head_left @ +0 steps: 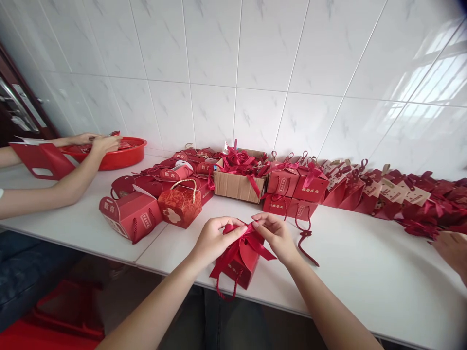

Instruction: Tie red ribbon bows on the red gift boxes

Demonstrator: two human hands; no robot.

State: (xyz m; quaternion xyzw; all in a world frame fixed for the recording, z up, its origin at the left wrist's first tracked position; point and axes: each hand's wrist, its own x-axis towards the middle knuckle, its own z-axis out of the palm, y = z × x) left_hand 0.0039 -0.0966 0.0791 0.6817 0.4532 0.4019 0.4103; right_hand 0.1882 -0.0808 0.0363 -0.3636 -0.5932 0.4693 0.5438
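Near the table's front edge stands a small red gift box (241, 265) with a rope handle hanging down its front. A dark red satin ribbon (251, 238) lies over its top in a bow, its tails spreading to both sides. My left hand (221, 238) pinches the ribbon from the left, thumb on top. On the other side, my right hand (275, 236) has thumb and fingertips closed on the ribbon at the bow. A loose dark red cord (304, 238) lies on the table right of my right hand.
Ahead, a cardboard box (237, 186) holds many red ribbons. Red gift boxes (131, 214) crowd the left, and red bags (375, 192) line the wall at right. A co-worker's hands (98, 143) are over a red basin (126, 158); another person's hand (452, 250) shows at right.
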